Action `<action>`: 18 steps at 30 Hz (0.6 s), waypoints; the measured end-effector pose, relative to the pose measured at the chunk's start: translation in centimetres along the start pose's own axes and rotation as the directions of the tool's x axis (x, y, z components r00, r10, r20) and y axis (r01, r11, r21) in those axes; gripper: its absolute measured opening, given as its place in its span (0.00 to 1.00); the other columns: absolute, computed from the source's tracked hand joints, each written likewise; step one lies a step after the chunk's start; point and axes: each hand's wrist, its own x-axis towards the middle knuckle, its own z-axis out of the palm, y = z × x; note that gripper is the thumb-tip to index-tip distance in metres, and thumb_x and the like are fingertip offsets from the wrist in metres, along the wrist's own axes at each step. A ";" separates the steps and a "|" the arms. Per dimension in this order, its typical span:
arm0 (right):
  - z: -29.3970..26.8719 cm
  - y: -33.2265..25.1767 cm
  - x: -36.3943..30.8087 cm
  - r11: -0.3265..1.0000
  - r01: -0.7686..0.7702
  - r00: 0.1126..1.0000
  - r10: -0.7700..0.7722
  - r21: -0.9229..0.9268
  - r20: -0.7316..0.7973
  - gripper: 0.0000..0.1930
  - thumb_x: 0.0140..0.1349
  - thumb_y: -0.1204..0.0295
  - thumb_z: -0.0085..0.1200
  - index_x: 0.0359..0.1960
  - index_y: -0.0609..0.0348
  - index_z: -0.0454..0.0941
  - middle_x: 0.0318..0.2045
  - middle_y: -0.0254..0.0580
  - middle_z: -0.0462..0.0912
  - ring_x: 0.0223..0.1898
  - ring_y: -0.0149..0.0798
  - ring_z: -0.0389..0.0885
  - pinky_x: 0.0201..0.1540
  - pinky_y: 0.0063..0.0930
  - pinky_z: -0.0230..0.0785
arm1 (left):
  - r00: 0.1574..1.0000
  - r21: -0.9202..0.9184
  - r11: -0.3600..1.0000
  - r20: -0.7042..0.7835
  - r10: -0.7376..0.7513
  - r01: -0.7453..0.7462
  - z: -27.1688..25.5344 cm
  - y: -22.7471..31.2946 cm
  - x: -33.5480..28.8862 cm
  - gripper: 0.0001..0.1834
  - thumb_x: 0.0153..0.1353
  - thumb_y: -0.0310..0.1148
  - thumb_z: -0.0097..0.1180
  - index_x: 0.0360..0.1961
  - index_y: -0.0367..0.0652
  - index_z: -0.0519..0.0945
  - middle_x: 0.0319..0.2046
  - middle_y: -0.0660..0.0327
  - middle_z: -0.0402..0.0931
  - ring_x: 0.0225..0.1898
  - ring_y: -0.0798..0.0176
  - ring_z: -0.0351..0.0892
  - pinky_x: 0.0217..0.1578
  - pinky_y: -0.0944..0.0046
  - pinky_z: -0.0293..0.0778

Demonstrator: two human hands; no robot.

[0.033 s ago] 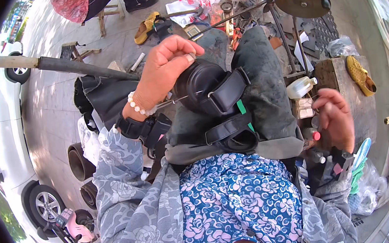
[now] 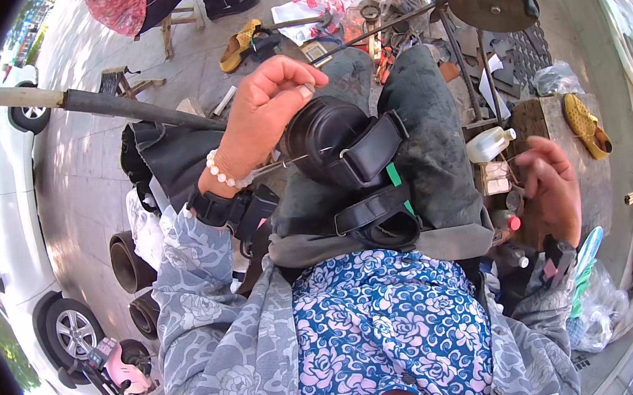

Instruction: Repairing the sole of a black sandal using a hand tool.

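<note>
A black leather sandal (image 2: 321,134) with buckled straps lies on the dark cloth (image 2: 435,145) over my lap. Into its side, from the left, runs a thin metal spike (image 2: 293,160) that looks like an awl; its other end is hidden by my left wrist. Just above the sandal, my left hand (image 2: 267,105) is closed in a pinch, and what the fingertips hold is too small to make out. Out to the right, beside a wooden block, my right hand (image 2: 550,190) is raised with fingers curled toward the thumb. Anything in it is too fine to see.
A metal stand with a round wheel (image 2: 493,2) rises at the far right. Close to my right hand are a white plastic bottle (image 2: 490,144) and a wooden block (image 2: 549,112) bearing a yellow shoe (image 2: 586,125). Tools and scraps lie ahead; a pole (image 2: 103,105) crosses the left.
My right hand has moved slightly right and down, away from the sandal. My left hand has shifted a little left. The sandal stays on my lap.
</note>
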 end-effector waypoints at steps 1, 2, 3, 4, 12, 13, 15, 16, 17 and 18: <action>0.0 -0.5 0.7 0.943 0.059 0.985 -0.108 -0.328 -0.132 0.21 0.57 0.79 0.48 0.55 0.64 0.70 0.45 0.45 0.79 0.31 0.28 0.79 0.30 0.19 0.72 | 1.000 0.001 1.000 -0.006 0.008 -0.008 0.0 0.2 -0.1 0.05 0.57 0.18 0.47 0.33 0.38 0.73 0.44 0.57 0.76 0.46 0.70 0.72 0.49 0.69 0.68; -0.1 -1.0 1.7 0.780 0.066 0.944 -0.251 -0.622 -0.214 0.20 0.57 0.80 0.48 0.54 0.64 0.72 0.44 0.44 0.79 0.30 0.27 0.79 0.33 0.18 0.72 | 0.998 0.090 0.994 -0.008 0.056 -0.055 0.0 0.5 -0.4 0.05 0.57 0.18 0.48 0.33 0.38 0.74 0.45 0.57 0.76 0.46 0.69 0.72 0.49 0.68 0.68; 1.0 -1.5 2.9 0.778 0.074 0.944 -0.257 -0.624 -0.208 0.20 0.57 0.80 0.48 0.54 0.64 0.72 0.44 0.44 0.79 0.30 0.27 0.79 0.33 0.18 0.72 | 0.995 0.178 0.979 0.000 0.104 -0.102 0.0 0.8 -0.5 0.06 0.56 0.18 0.50 0.33 0.38 0.75 0.45 0.57 0.76 0.46 0.69 0.72 0.49 0.68 0.68; 2.8 -1.9 4.3 0.671 0.228 0.911 -0.402 -0.705 -0.089 0.20 0.57 0.80 0.48 0.53 0.64 0.72 0.44 0.43 0.78 0.30 0.26 0.79 0.35 0.17 0.72 | 0.994 0.182 0.977 -0.004 0.110 -0.107 0.2 1.2 -0.5 0.06 0.56 0.18 0.50 0.33 0.38 0.75 0.45 0.57 0.76 0.46 0.69 0.72 0.49 0.68 0.68; 19.2 -4.2 8.8 0.989 0.061 0.867 -0.120 0.136 0.484 0.23 0.64 0.74 0.49 0.61 0.63 0.62 0.43 0.46 0.79 0.26 0.28 0.80 0.25 0.17 0.72 | 0.880 0.522 0.715 0.184 0.439 -0.466 2.5 5.0 -0.8 0.07 0.51 0.21 0.57 0.32 0.43 0.78 0.52 0.53 0.73 0.52 0.57 0.72 0.53 0.58 0.66; 19.7 -3.8 8.9 0.982 -0.040 0.855 -0.064 0.187 0.515 0.20 0.64 0.73 0.49 0.58 0.64 0.65 0.39 0.44 0.80 0.25 0.28 0.79 0.24 0.18 0.71 | 0.877 0.522 0.717 0.150 0.457 -0.462 2.6 5.0 -0.9 0.06 0.51 0.21 0.57 0.31 0.43 0.78 0.52 0.52 0.73 0.51 0.58 0.73 0.52 0.58 0.66; 19.8 -2.8 9.4 0.963 -0.152 0.829 0.001 0.223 0.559 0.17 0.65 0.72 0.50 0.54 0.64 0.69 0.35 0.43 0.82 0.23 0.28 0.79 0.22 0.18 0.71 | 0.885 0.521 0.728 0.139 0.444 -0.446 2.2 4.8 -1.2 0.06 0.51 0.21 0.56 0.31 0.42 0.77 0.51 0.52 0.73 0.51 0.59 0.73 0.51 0.59 0.67; 19.4 -2.1 9.7 0.962 -0.140 0.860 0.000 0.235 0.510 0.14 0.65 0.72 0.50 0.50 0.64 0.72 0.33 0.42 0.82 0.22 0.27 0.78 0.22 0.18 0.71 | 0.892 0.516 0.738 0.136 0.432 -0.436 2.1 4.5 -1.4 0.05 0.51 0.20 0.56 0.30 0.41 0.77 0.51 0.52 0.73 0.50 0.60 0.73 0.50 0.60 0.67; 19.5 -1.9 9.8 0.961 -0.128 0.886 0.000 0.245 0.463 0.12 0.64 0.71 0.51 0.46 0.65 0.75 0.31 0.42 0.82 0.21 0.26 0.78 0.21 0.17 0.71 | 0.893 0.517 0.740 0.125 0.432 -0.430 2.1 4.2 -1.7 0.05 0.51 0.20 0.56 0.30 0.41 0.77 0.51 0.52 0.73 0.50 0.60 0.73 0.50 0.60 0.67; 19.5 -2.1 9.7 0.983 -0.102 0.907 0.031 0.150 0.420 0.08 0.63 0.72 0.52 0.39 0.63 0.78 0.26 0.37 0.82 0.18 0.24 0.75 0.20 0.16 0.69 | 0.917 0.468 0.795 0.100 0.386 -0.386 2.3 3.7 -2.2 0.05 0.51 0.20 0.56 0.30 0.40 0.77 0.50 0.52 0.74 0.49 0.60 0.73 0.50 0.61 0.67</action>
